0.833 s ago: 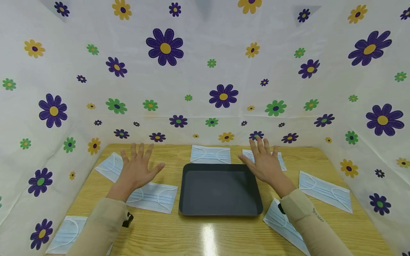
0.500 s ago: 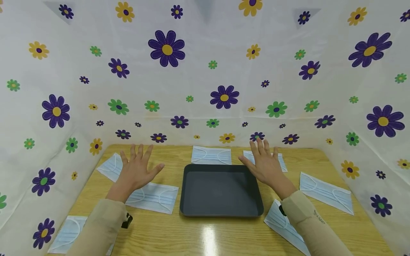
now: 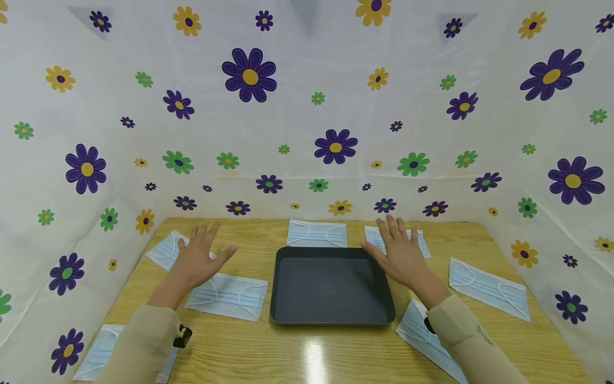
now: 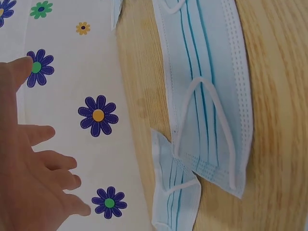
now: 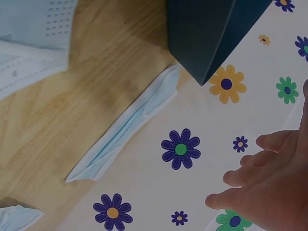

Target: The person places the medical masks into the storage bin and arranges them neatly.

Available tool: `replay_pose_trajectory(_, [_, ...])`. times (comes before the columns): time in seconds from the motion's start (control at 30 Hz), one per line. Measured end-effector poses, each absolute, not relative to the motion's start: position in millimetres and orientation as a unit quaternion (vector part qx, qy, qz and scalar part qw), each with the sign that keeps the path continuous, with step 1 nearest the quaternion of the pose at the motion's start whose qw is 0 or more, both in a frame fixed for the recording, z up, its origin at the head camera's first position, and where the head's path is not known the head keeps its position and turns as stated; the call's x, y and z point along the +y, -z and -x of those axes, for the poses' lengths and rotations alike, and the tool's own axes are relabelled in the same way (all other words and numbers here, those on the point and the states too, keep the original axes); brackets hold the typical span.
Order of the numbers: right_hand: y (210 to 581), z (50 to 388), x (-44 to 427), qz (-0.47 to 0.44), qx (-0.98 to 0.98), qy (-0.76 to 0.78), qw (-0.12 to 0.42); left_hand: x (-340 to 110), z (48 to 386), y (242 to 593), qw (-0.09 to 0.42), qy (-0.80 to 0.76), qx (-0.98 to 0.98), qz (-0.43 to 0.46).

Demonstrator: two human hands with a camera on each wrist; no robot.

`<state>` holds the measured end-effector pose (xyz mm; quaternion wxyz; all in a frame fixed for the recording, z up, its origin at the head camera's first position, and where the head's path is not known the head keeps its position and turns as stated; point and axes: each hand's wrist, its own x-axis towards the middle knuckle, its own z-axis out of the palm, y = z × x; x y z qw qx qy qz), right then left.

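Observation:
In the head view my left hand hovers above the blue masks at the left, fingers spread and holding nothing. One mask lies flat just right of that wrist, another behind the hand. My right hand is raised over the right edge of a dark grey tray, its fingers extended and nothing held. Behind its fingertips a mask is partly covered. The left wrist view shows the left hand beside two masks; the right wrist view shows the right hand away from a mask.
More masks lie around the tray: one at the back, one at the far right, one at the lower right and one at the lower left. A flowered white cloth encloses the wooden table at back and sides.
My left hand has moved slightly left and turned, its fingers leaning more to the right. My right hand has shifted slightly right and down. Tray and masks stay in place.

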<state>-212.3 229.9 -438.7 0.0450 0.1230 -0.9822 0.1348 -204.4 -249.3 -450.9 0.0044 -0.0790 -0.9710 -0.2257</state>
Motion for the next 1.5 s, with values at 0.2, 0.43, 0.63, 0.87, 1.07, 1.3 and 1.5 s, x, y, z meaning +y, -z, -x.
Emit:
replay_pose_trajectory(0.2, [451,206,236,-0.126,-0.982,-0.136,0.045,-259,197,449,-0.015,0.254,-0.965,0.062])
replay_pose_trajectory(0.43, [462,202,242,-0.126,-0.982,-0.133,0.036,-277,188,452,-0.014,0.252,-0.967,0.033])
replay_pose_trajectory(0.63, [467,201,245,-0.122,-0.983,-0.133,0.037,-292,184,459,0.008,0.260,-0.965,0.028])
replay_pose_trajectory(0.87, [473,196,250,-0.122,-0.984,-0.127,0.021,-302,178,463,0.000,0.305,-0.952,0.001])
replay_pose_trajectory(1.07, [475,196,248,-0.128,-0.983,-0.125,0.031,-312,174,466,-0.037,0.333,-0.941,-0.042])
replay_pose_trajectory(1.3, [481,196,243,-0.131,-0.984,-0.118,0.031,-318,169,467,-0.080,0.338,-0.935,-0.065])
replay_pose_trajectory(1.5, [485,198,238,-0.134,-0.982,-0.126,0.028,-322,165,475,-0.102,0.356,-0.925,-0.083])
